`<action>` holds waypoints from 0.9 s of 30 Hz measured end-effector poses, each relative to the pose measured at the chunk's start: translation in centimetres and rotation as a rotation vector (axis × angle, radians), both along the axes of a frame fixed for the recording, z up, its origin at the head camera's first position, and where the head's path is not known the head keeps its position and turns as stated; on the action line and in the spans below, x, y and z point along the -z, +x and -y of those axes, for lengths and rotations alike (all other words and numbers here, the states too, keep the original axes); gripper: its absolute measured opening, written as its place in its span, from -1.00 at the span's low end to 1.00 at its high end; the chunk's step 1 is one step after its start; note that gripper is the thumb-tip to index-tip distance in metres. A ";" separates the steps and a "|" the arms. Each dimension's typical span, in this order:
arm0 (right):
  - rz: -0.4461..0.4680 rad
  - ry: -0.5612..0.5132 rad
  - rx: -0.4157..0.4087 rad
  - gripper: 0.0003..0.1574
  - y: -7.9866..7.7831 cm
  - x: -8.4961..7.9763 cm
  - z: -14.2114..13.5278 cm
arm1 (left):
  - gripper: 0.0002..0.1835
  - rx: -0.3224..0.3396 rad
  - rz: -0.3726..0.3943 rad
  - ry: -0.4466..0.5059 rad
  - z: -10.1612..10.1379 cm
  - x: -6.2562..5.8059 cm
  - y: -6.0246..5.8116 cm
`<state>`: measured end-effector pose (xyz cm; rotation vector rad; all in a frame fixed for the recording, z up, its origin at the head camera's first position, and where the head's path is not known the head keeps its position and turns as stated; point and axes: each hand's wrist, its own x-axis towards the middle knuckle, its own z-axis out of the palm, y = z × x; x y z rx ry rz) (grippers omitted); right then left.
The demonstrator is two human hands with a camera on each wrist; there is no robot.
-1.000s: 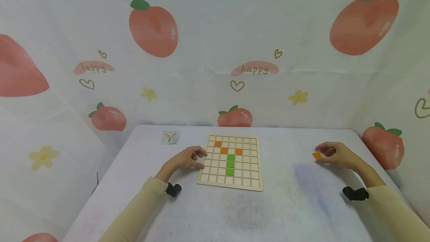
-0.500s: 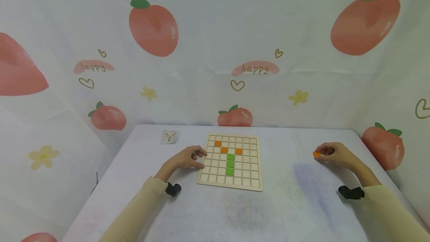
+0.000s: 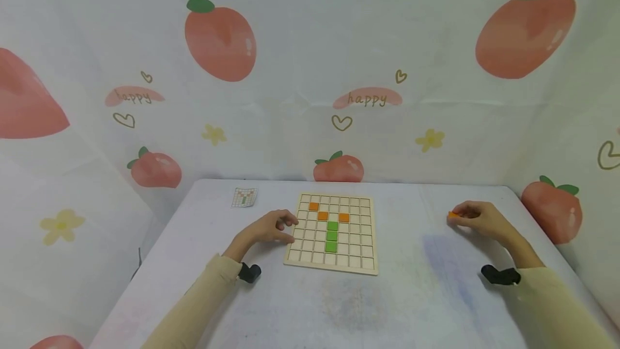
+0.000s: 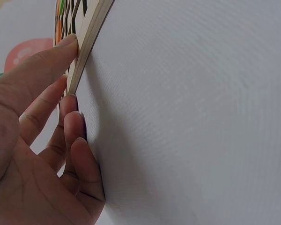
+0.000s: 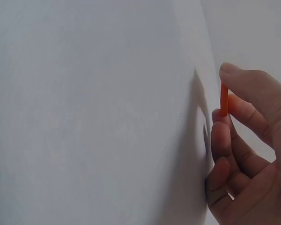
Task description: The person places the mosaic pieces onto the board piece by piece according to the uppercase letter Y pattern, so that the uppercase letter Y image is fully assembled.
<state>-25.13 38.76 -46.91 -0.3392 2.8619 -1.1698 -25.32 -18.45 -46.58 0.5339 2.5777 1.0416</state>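
Note:
My right hand [image 3: 484,222] pinches an orange square tile [image 5: 224,99] between thumb and fingers, a little above the right side of the table. Seen from the right wrist, the tile is edge-on. A wooden grid board [image 3: 329,269] lies flat at mid-table. On it several coloured tiles form part of a Y: orange tiles [image 3: 314,207] above and green tiles [image 3: 331,236] in a column below. My left hand [image 3: 268,229] rests at the board's left edge, fingers loosely bent. In the left wrist view the thumb [image 4: 68,47] touches the board's edge.
A small paper card [image 3: 244,197] with a printed grid pattern lies at the back left of the white table [image 3: 402,300]. Behind the table hangs a fruit-patterned cloth [image 3: 290,133]. Both wrists wear black camera mounts [image 3: 501,275].
My right hand has lifted the orange tile slightly and shifted a little to the left, and the tile has tilted in its fingers. My left hand and the board have stayed put.

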 end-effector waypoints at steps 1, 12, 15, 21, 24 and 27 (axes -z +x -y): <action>0.003 -0.007 0.003 -0.57 -0.1 0.0 0.2 | -0.54 -0.002 0.001 -0.001 0.0 0.0 0.0; -0.012 -0.144 -0.073 -0.58 -0.7 0.2 2.1 | -0.55 -0.004 0.008 0.001 0.0 0.0 0.0; -0.004 -0.180 -0.093 -0.60 -0.8 0.0 2.8 | -0.54 -0.005 0.008 0.004 0.0 -0.1 0.0; 0.030 -0.259 -0.135 -0.64 -1.2 0.2 4.4 | -0.54 0.003 0.006 0.007 0.1 0.2 -0.2; 0.040 -0.283 -0.159 -0.65 -1.4 0.2 5.3 | -0.54 0.002 0.008 0.005 0.1 0.2 -0.2; 0.046 -0.284 -0.183 -0.66 -1.6 0.3 6.1 | -0.54 -0.008 0.010 -0.003 0.0 0.2 -0.1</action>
